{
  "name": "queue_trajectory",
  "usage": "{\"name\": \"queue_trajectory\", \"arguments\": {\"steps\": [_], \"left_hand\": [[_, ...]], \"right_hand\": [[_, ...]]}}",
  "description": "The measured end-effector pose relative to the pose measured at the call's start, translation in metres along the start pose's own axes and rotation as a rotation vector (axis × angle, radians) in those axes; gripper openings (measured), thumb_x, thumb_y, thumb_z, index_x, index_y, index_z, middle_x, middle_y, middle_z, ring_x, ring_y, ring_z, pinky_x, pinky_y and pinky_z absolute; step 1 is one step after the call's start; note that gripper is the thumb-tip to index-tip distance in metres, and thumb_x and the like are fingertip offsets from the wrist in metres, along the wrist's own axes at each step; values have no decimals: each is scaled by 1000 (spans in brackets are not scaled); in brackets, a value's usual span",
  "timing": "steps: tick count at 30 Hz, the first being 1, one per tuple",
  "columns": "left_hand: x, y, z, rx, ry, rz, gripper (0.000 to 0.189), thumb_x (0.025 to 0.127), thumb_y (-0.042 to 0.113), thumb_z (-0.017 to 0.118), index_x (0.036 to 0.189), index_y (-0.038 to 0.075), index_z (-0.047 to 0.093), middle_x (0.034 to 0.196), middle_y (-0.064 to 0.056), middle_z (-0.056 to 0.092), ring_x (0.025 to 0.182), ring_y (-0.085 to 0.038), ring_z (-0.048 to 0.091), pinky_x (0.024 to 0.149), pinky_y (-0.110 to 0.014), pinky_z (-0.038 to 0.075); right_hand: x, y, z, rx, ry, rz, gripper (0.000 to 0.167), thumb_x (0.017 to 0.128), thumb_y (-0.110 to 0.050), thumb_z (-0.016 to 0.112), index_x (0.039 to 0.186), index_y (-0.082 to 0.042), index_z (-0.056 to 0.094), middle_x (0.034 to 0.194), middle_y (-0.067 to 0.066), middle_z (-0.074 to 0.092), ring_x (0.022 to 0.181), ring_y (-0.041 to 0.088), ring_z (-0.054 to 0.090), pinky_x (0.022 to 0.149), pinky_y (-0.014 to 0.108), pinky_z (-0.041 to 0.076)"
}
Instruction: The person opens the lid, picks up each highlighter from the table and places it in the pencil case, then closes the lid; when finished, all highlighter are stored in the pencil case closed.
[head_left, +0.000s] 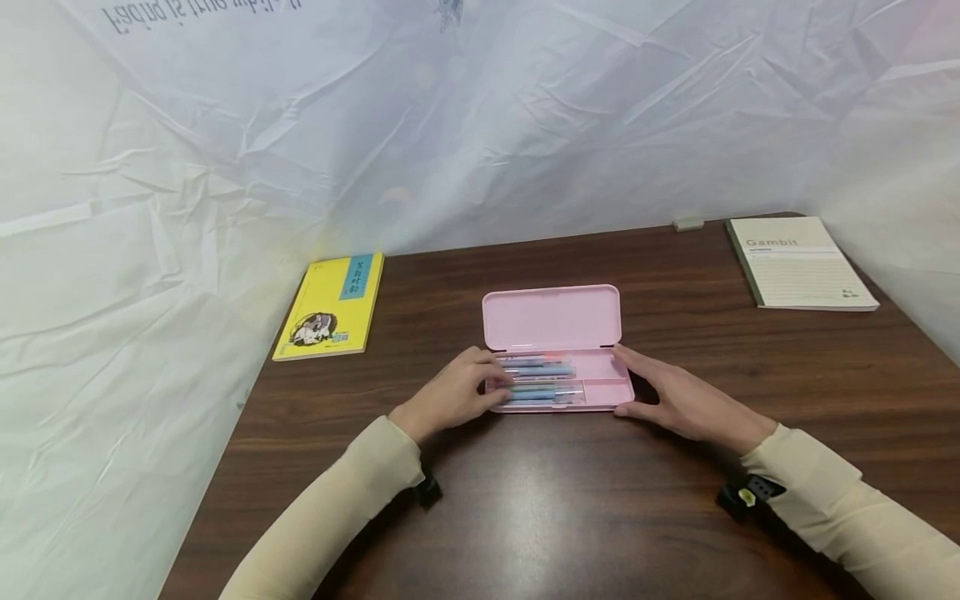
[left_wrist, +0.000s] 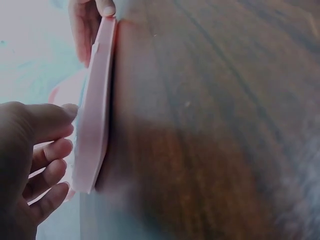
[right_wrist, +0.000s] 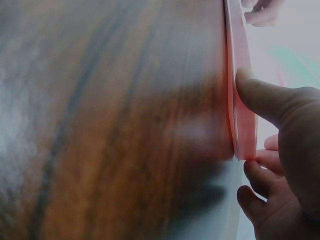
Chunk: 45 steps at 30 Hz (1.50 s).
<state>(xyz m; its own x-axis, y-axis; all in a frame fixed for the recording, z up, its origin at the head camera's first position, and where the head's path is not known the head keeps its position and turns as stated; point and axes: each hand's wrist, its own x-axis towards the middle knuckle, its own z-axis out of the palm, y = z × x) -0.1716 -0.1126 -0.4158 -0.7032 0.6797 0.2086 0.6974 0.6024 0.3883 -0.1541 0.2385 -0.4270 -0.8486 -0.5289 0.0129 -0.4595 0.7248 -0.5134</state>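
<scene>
A pink pencil case [head_left: 551, 321] lies on the table with its lid raised at the back. Several blue-toned pens [head_left: 536, 371] fill the left part of its two long compartments. My left hand [head_left: 461, 392] reaches over the case's left end, thumb and fingertips parted at the pen ends. In the left wrist view, that hand's thumb [left_wrist: 55, 120] is at the case's near side [left_wrist: 95, 110], with the fingers loosely bent. At the opposite end, my right hand [head_left: 686, 400] grips the case between thumb, on the near side [right_wrist: 245, 95], and fingers at the end and back corner.
A yellow book [head_left: 330, 308] lies at the table's left edge. Toward the back right is a cream notebook [head_left: 802, 262] marked "Gambit". A small pale block [head_left: 687, 223] stands at the back edge. White sheeting [head_left: 480, 150] hangs behind the brown wooden table [head_left: 540, 492].
</scene>
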Motion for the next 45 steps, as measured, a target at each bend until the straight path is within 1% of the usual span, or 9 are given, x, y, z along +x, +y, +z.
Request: {"name": "queue_trajectory", "arguments": {"steps": [9,13,17,23,28,32,36,41,45], "left_hand": [[-1,-5,-4,-4,37,-96,40,92,32,74,125,11,69,121,-3,60,112,-17,52,96,-35,47],[-1,-8,-4,-4,94,-132,60,89,37,76,138,9,55,134,-9,47,123,-23,44,104,-40,43],[1,-11,-5,-51,135,-210,83,85,46,78,150,12,38,150,-12,34,138,-27,33,111,-47,37],[9,-20,-8,-139,63,-334,110,84,54,75,161,14,8,165,-8,16,150,-25,19,118,-48,23],[18,-27,-6,-224,14,-430,111,88,59,68,161,13,-1,167,-5,9,152,-19,15,119,-44,21],[24,-28,-5,-250,-12,-475,110,89,63,63,161,12,-2,167,-5,10,152,-19,16,119,-43,22],[27,-28,-7,-257,18,-475,100,92,56,63,161,10,7,166,-6,18,150,-21,24,118,-44,24],[27,-29,-13,-278,51,-470,93,93,50,66,162,16,13,161,-6,31,142,-23,40,115,-46,31],[25,-31,-16,-310,122,-415,81,97,37,65,161,19,18,151,-5,47,133,-19,50,111,-43,37]], "right_hand": [[1,1,0,5,0,0,88,91,-48,70,156,-4,30,155,19,38,140,34,41,109,54,35],[2,1,0,2,3,-2,88,91,-48,70,156,-3,31,155,20,39,139,36,41,108,55,36],[3,0,-3,-4,2,9,89,89,-49,72,155,-4,32,154,21,39,139,37,41,108,56,36],[12,-3,-23,6,-9,62,98,87,-57,70,157,-5,27,158,20,33,143,39,34,111,59,30],[30,3,-45,6,4,70,93,93,-55,63,156,1,25,157,24,31,143,43,32,111,60,28],[43,12,-52,30,-25,132,93,95,-56,60,157,2,21,158,27,29,143,45,31,110,61,29],[52,17,-51,126,-62,178,92,96,-53,60,159,0,16,157,26,30,142,43,33,110,60,29],[56,17,-51,254,-58,166,89,97,-47,61,160,-6,14,155,24,37,140,40,39,111,57,31],[55,12,-54,290,-30,167,87,97,-45,62,160,-7,15,151,26,42,137,42,44,109,57,34]]}}
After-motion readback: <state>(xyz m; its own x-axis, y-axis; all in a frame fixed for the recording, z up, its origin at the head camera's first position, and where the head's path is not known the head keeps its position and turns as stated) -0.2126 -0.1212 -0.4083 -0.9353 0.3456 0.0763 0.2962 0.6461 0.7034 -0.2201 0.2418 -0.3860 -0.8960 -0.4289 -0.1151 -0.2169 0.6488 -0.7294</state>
